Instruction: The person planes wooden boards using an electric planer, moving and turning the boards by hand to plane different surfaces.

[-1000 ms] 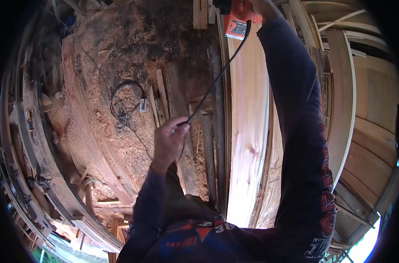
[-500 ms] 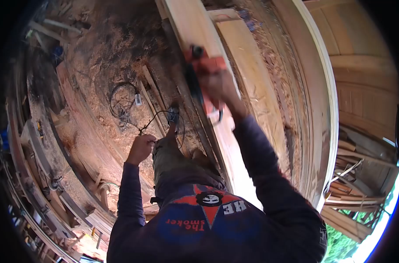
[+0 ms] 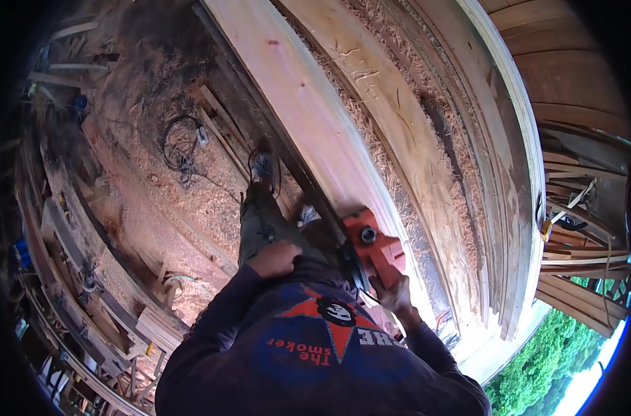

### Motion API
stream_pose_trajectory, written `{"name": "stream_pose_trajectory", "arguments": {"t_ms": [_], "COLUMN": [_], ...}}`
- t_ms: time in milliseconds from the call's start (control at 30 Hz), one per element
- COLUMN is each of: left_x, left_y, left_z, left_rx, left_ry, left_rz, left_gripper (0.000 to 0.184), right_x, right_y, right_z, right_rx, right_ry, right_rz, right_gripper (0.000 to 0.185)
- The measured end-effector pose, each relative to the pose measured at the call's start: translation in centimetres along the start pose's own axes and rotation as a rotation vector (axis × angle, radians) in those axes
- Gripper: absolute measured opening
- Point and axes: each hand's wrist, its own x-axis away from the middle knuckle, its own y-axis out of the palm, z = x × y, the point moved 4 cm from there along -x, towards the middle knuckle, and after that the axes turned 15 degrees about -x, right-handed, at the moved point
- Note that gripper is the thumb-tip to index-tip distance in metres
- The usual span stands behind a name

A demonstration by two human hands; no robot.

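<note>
An orange-red electric hand planer [image 3: 376, 248] rests on a long pale plank [image 3: 308, 104], close to my body. My right hand [image 3: 395, 297] is closed round the planer's rear handle. By my waist and thigh, my left hand [image 3: 277, 258] is curled into a fist; what it holds, if anything, is hidden. The plank's surface ahead of the planer looks smooth and pinkish, with a few small dark knots. A dark cord [image 3: 215, 182] runs over the floor and passes out of sight behind my leg.
Rougher boards [image 3: 392, 104] strewn with shavings lie right of the plank. A coiled cable [image 3: 180, 142] sits on the sawdust-covered floor [image 3: 152, 90]. Stacked timber [image 3: 114, 256] lines the left side, and more lumber [image 3: 579, 243] is piled at far right.
My right hand has drawn the planer back along the plank toward my body. My left hand, earlier out beside my leg with the cord, has come in to my waist.
</note>
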Motion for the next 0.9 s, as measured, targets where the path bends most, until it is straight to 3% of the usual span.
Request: {"name": "stream_pose_trajectory", "arguments": {"t_ms": [200, 267, 300, 333, 367, 433, 500, 600, 733, 767, 800, 900], "left_x": [0.3, 0.7, 1.5, 2.0, 2.4, 3.4, 3.6, 3.5, 4.0, 4.2, 3.9, 3.9], "left_y": [1.7, 0.7, -0.8, -1.9, -2.3, -4.2, -5.8, -7.4, -11.3, -12.6, -13.4, -16.5], "left_z": [-0.8, -1.9, -2.1, -2.6, -3.6, -5.1, -6.5, -9.5, -12.0, -12.4, -12.8, -13.8], "left_rx": [0.031, 0.03, 0.012, -0.009, -0.01, 0.021, 0.052, 0.053, 0.291, 0.353, 0.361, 0.409], "left_ry": [-0.02, -0.053, -0.105, -0.157, -0.211, -0.211, -0.203, -0.283, -0.334, -0.35, -0.353, -0.425], "left_rz": [0.066, 0.118, 0.112, 0.109, 0.08, 0.162, 0.235, 0.136, 0.474, 0.611, 0.614, 0.913], "left_gripper": [0.027, 0.029, 0.03, 0.031, 0.035, 0.036, 0.036, 0.031, 0.02, 0.02, 0.02, 0.02], "right_x": [-1.5, -7.3, -9.4, -12.4, -15.1, -21.3, -28.0, -39.1, -53.5, -57.5, -61.5, -72.2], "right_y": [0.1, 0.2, 1.1, 1.3, 2.1, 3.1, 4.2, 6.2, 8.0, 8.6, 9.2, 11.5], "right_z": [0.6, -5.9, -5.6, -8.2, -8.4, -11.5, -14.0, -17.0, -23.4, -24.6, -25.8, -26.3], "right_rx": [-0.047, -0.159, 0.15, -0.35, -0.044, -0.221, -0.133, 0.064, 0.156, 0.255, 0.352, -0.428], "right_ry": [-0.052, 0.017, -0.137, -0.015, -0.195, -0.053, -0.135, -0.236, -0.596, -0.62, -0.648, -0.572], "right_rz": [-0.009, 0.015, -0.123, -0.029, -0.073, -0.059, -0.095, -0.131, 0.016, -0.005, -0.025, -0.258], "right_gripper": [0.027, 0.029, 0.032, 0.032, 0.032, 0.029, 0.031, 0.021, 0.021, 0.022, 0.023, 0.007]}}
